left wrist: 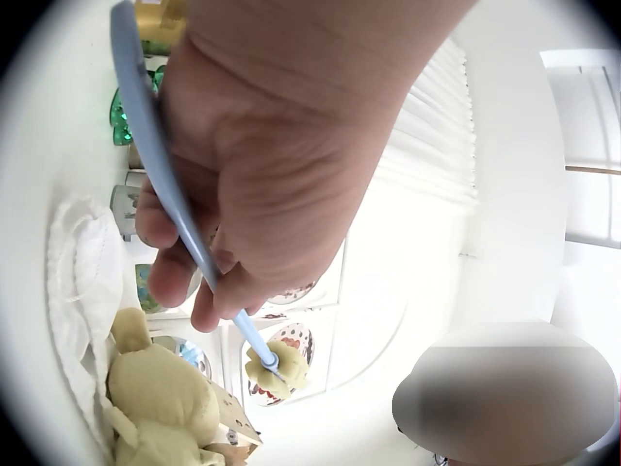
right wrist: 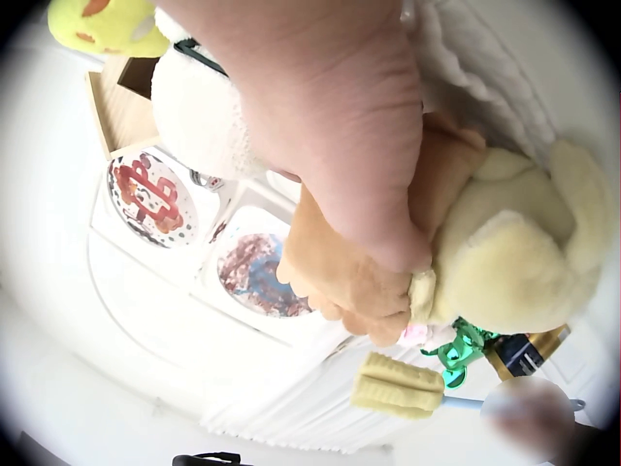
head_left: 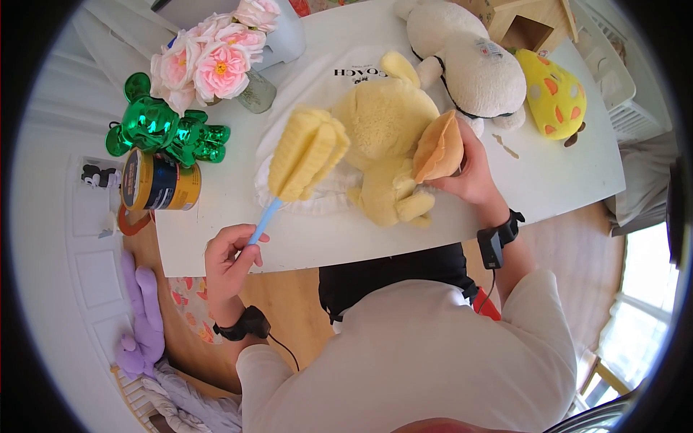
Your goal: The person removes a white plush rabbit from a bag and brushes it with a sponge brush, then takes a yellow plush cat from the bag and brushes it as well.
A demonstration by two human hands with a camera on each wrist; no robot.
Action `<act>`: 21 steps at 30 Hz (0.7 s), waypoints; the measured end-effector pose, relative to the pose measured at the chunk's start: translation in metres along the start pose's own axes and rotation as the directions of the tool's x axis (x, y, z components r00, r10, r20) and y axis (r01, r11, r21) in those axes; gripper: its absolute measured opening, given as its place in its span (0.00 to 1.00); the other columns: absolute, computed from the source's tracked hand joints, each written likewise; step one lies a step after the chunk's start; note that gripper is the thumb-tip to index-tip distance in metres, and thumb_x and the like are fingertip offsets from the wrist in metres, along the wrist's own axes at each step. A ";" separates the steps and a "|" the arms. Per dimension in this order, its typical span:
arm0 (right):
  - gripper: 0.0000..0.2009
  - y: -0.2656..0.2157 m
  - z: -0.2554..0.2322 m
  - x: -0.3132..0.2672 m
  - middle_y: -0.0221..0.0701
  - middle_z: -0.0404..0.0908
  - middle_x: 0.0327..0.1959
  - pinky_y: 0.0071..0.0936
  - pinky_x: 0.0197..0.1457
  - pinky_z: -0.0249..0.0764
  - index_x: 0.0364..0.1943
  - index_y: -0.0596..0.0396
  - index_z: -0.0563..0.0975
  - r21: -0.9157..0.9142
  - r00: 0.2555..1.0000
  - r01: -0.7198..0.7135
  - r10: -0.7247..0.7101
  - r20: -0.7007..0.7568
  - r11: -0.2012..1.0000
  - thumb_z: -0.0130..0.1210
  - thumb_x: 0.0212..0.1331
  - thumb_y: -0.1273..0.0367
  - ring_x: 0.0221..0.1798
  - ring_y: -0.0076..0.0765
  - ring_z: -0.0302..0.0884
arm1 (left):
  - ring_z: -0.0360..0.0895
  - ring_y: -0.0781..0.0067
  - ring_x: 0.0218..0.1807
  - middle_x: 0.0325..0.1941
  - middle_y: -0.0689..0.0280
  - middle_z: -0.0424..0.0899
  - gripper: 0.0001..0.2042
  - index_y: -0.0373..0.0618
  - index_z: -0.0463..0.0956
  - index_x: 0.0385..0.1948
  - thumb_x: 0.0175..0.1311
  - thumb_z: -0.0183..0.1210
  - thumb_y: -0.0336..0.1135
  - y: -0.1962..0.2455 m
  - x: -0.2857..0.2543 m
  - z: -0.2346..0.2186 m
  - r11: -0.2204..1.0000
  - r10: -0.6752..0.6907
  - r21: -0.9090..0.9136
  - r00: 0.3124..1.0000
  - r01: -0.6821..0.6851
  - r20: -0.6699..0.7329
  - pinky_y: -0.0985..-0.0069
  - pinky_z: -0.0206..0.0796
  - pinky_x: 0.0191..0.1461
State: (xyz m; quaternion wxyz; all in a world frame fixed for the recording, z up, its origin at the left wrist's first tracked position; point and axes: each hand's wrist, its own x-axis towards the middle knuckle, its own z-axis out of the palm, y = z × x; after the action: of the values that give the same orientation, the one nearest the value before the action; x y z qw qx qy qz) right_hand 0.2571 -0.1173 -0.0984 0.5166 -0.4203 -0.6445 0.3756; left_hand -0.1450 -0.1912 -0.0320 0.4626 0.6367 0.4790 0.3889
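My left hand pinches the light-blue handle of a duster whose fluffy yellow head is raised over the table. In the left wrist view the handle runs across the fingers. My right hand grips an orange plush piece with a scalloped edge, shaped like a shell. It lies against a pale yellow plush toy, which sits on a white cloth bag with COACH printed on it. In the right wrist view the thumb side presses on the orange piece, beside the plush toy.
A white plush, a bright yellow spotted plush and a wooden house stand at the back right. Pink flowers in a glass vase, a shiny green bear figure and a gold-and-black tub are on the left.
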 end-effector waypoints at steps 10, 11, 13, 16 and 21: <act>0.30 0.022 0.004 0.000 0.30 0.80 0.36 0.26 0.45 0.73 0.43 0.58 0.75 -0.065 0.993 0.121 -0.119 0.025 0.991 0.76 0.32 0.62 0.38 0.27 0.77 | 0.73 0.80 0.23 0.35 0.57 0.83 0.13 0.36 0.74 0.46 0.59 0.51 0.17 0.032 0.063 0.074 0.940 0.271 0.102 0.895 -0.325 0.355 0.85 0.64 0.25; 0.31 0.020 -0.002 -0.004 0.30 0.80 0.36 0.26 0.45 0.74 0.43 0.58 0.75 -0.179 0.977 0.213 -0.214 0.015 0.960 0.77 0.31 0.62 0.38 0.25 0.78 | 0.73 0.81 0.23 0.34 0.59 0.83 0.13 0.36 0.75 0.45 0.59 0.52 0.17 0.032 0.062 0.073 0.937 0.236 0.170 0.913 -0.304 0.332 0.85 0.65 0.25; 0.31 0.009 0.000 -0.004 0.31 0.81 0.36 0.26 0.45 0.74 0.43 0.58 0.75 -0.092 0.996 0.094 -0.094 0.002 0.991 0.77 0.31 0.62 0.39 0.26 0.78 | 0.73 0.83 0.23 0.33 0.63 0.84 0.13 0.37 0.76 0.45 0.58 0.55 0.18 0.033 0.056 0.066 0.917 0.171 0.306 0.946 -0.255 0.276 0.85 0.65 0.26; 0.32 0.005 0.001 -0.002 0.32 0.80 0.36 0.25 0.45 0.74 0.44 0.58 0.74 -0.042 1.000 0.020 -0.020 0.004 0.999 0.77 0.30 0.62 0.39 0.26 0.78 | 0.70 0.83 0.21 0.33 0.62 0.81 0.12 0.37 0.74 0.45 0.61 0.50 0.18 0.009 0.043 0.039 0.995 -0.009 0.101 0.997 0.001 0.076 0.87 0.61 0.23; 0.33 -0.008 0.005 0.004 0.32 0.80 0.38 0.25 0.46 0.74 0.44 0.58 0.74 -0.068 0.999 0.037 -0.035 0.030 0.997 0.78 0.29 0.62 0.41 0.27 0.78 | 0.71 0.84 0.22 0.34 0.60 0.80 0.09 0.33 0.73 0.43 0.61 0.52 0.20 0.015 0.025 0.033 0.998 0.047 -0.044 0.999 -0.048 -0.027 0.87 0.61 0.24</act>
State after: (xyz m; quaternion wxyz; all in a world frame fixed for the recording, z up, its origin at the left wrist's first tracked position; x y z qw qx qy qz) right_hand 0.2504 -0.1170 -0.0904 0.4993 -0.4206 -0.6717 0.3501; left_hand -0.1040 -0.1763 -0.0253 0.4610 0.6323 0.4608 0.4187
